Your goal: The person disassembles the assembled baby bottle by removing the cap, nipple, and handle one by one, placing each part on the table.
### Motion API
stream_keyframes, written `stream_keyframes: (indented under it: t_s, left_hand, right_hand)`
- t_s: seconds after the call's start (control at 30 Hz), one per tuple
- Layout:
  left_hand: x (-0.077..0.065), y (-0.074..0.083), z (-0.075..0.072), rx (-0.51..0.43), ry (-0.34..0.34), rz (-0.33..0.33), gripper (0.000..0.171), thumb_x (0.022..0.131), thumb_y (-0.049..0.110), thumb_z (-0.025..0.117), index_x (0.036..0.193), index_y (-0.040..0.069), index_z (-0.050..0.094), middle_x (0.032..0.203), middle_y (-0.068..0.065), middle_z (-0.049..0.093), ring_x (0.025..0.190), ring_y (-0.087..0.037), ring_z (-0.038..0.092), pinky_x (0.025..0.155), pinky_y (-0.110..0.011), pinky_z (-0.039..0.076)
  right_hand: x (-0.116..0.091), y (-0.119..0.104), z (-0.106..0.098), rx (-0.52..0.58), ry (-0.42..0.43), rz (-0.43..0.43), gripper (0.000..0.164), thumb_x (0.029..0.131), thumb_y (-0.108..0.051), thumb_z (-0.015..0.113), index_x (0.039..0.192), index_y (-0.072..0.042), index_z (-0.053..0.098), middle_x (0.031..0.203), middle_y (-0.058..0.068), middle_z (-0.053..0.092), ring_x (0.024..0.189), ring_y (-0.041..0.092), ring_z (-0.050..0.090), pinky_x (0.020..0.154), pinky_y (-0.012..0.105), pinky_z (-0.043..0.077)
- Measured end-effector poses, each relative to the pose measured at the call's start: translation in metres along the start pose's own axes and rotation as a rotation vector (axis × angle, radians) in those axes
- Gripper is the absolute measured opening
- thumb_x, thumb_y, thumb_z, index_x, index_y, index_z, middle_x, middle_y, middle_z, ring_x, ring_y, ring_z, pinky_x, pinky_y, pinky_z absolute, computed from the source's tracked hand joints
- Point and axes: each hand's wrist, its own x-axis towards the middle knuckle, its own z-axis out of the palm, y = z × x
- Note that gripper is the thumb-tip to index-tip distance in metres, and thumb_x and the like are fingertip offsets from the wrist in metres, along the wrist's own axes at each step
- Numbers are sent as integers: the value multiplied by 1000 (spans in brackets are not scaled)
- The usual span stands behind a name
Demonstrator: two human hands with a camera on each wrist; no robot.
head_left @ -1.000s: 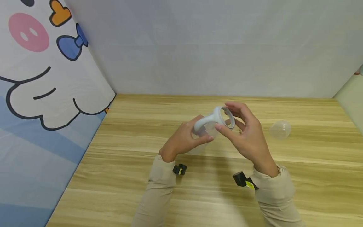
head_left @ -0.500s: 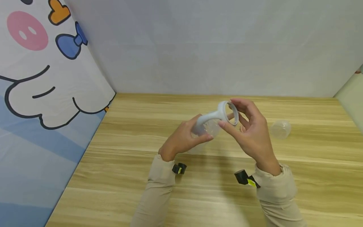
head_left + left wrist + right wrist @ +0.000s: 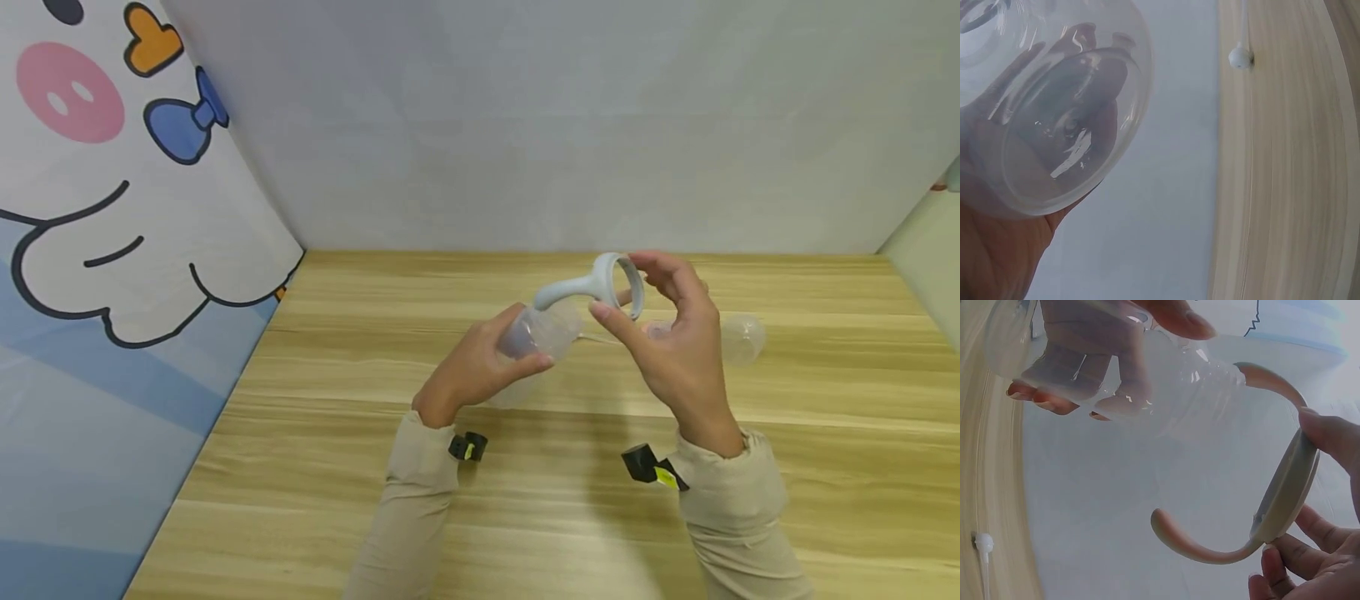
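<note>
While the bottle (image 3: 553,327) stays without any collar or cap on its threaded neck, the handled ring (image 3: 604,277) sits clear of it at 2 o'clock, so the work looks only partway along, with these two pieces separate. Also unjoined to the bottle, a clear dome (image 3: 742,338) lies on the worktop (image 3: 300,500) at 4 o'clock from the ring, and a white tube (image 3: 598,337) ending in a small ball (image 3: 1240,58) rests at 3 o'clock from the bottle; a pinkish part (image 3: 660,331) is mostly hidden. The left hand (image 3: 474,360), its arm entering from 7 o'clock, wraps its fingers around the tilted bottle, thumb on the near side. From 5 o'clock, the right hand (image 3: 684,358) pinches the ring's rim between thumb and fingertips, its palm turned toward 10 o'clock. One handle's tip hangs close to the neck; whether they touch, I cannot tell.
</note>
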Motion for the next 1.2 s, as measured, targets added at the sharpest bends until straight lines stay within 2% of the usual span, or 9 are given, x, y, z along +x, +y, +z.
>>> stream_keyframes:
  t_s: [0.07,0.13,0.4,0.5,0.67,0.8,0.93,1.1,1.2]
  left_hand:
    - [0,0,-1,4,5,-2,64,88,70,62,124,17,57,97,-5,66,77,-16,60,63,-29,52]
    - [-1,0,-2,5,6,-4,65,87,71,62,124,17,57,97,-5,66,77,-16,60,63,-29,52]
    - [-1,1,-2,6,-3,-15,80,81,85,53,125,18,55,95,-5,65,76,-17,59,63,-30,50]
    - [-1,2,-2,2,-11,-13,78,83,82,54,126,17,56,96,-5,65,77,-17,59,63,-30,51]
    - [-1,2,-1,-4,-27,-6,65,89,68,62,129,17,56,99,-6,66,79,-18,61,64,-30,52]
    - [-1,1,0,-4,-26,-10,71,86,76,58,126,18,56,96,-5,65,77,-17,60,63,-30,52]
    - [-1,3,0,-6,-28,-24,77,81,85,53,121,19,55,90,-4,62,73,-17,57,60,-31,49]
    - [-1,4,1,1,-40,-26,69,84,79,57,120,19,55,88,-3,61,71,-16,57,60,-30,49]
    - [-1,3,0,2,-34,-20,66,86,76,58,119,19,55,88,-3,61,71,-16,57,60,-30,49]
  right_hand:
    - [0,1,0,-8,35,-6,56,81,-4,82,132,-8,59,127,-5,61,121,12,53,98,26,44]
    - [1,2,-1,6,59,-21,58,79,-2,83,132,-6,59,125,-5,63,117,14,54,103,26,38]
    - [3,8,-1,10,130,-14,57,78,-3,84,130,-8,61,121,-8,67,111,13,54,94,25,37]
    - [3,9,-1,16,140,-8,56,78,-4,84,129,-8,61,121,-8,67,108,12,53,91,24,34]
    - [4,13,0,27,154,-3,55,78,-4,84,128,-7,61,121,-6,69,107,12,53,89,24,33]
    - [5,18,-1,29,164,4,53,79,-5,84,127,-8,62,123,-5,68,103,12,51,89,24,33]
    - [8,25,-1,45,161,26,51,80,-8,84,127,-9,62,123,-4,67,101,13,52,89,26,35]
    - [8,34,-1,76,168,61,49,82,-9,83,126,-8,62,119,-8,67,106,14,56,90,27,42]
    - [10,38,-1,96,161,71,48,82,-8,82,126,-7,62,118,-7,68,108,16,58,86,25,46]
